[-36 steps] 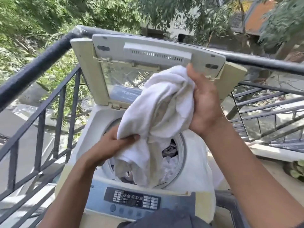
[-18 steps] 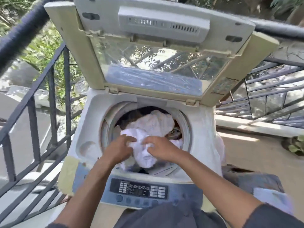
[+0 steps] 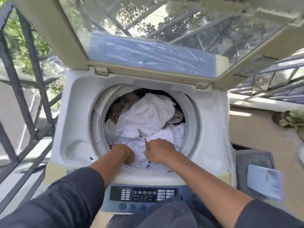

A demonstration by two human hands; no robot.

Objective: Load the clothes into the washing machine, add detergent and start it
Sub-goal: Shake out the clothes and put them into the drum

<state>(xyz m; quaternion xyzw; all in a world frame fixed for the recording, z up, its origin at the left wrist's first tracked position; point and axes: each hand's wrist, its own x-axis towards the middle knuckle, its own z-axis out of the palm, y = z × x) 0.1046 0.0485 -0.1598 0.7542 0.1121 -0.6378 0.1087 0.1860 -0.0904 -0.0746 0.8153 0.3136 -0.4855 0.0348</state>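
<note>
— Pressing down on the white cloth (image 3: pixel 139 155) at the drum's near rim: soft, light, it bunches wherever I grab.

— Fingers?

— My left hand (image 3: pixel 122 153) and right hand (image 3: pixel 158 152) are both curled into its folds, grasping it. I'd take thick gathers, not edges.

— Around it?

— More clothes (image 3: pixel 146 117) fill the washing machine (image 3: pixel 212 129); its lid (image 3: pixel 148 53) stands open.

The washing machine (image 3: pixel 212 129) is smooth, yellowed plastic; its raised lid (image 3: pixel 148 38) holds a glossy clear pane. Inside lie soft, crumpled white clothes (image 3: pixel 148 116). Left of it, matt black metal railing (image 3: pixel 28 66).
</note>
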